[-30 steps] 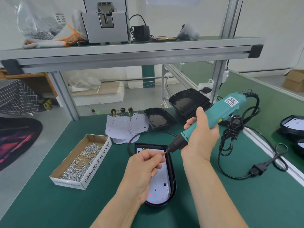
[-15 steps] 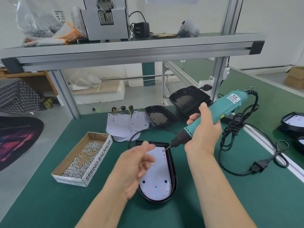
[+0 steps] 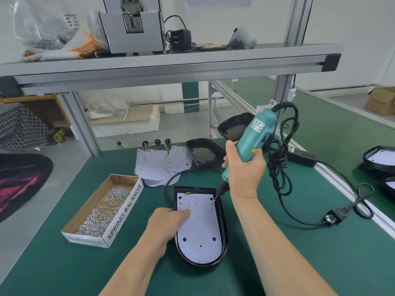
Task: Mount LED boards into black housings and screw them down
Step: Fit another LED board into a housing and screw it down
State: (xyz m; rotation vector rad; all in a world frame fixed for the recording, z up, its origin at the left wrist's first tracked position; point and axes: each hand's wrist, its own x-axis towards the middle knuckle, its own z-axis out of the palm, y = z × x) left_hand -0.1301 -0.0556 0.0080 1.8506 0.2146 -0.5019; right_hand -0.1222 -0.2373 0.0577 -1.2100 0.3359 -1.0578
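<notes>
The green surface (image 3: 277,263) carries a black housing (image 3: 223,221) near its middle, with a white LED board (image 3: 201,227) lying inside it. A cardboard box of screws (image 3: 126,212) stands to the left, apart from the housing. The right hand (image 3: 245,169) has its fingers wrapped round a tilted teal electric screwdriver (image 3: 254,135), bit tip at the board's far right corner. The left hand (image 3: 166,223) lies with fingers (image 3: 183,212) extended, gripping nothing, touching the board's left edge

- Bright, even light; only faint shadows below the grip.
- Pale glare on the glossy black trays (image 3: 203,153) just beyond the gripped screwdriver (image 3: 254,133).
- Shelf (image 3: 171,63) above bows; frame edges look soft.
</notes>
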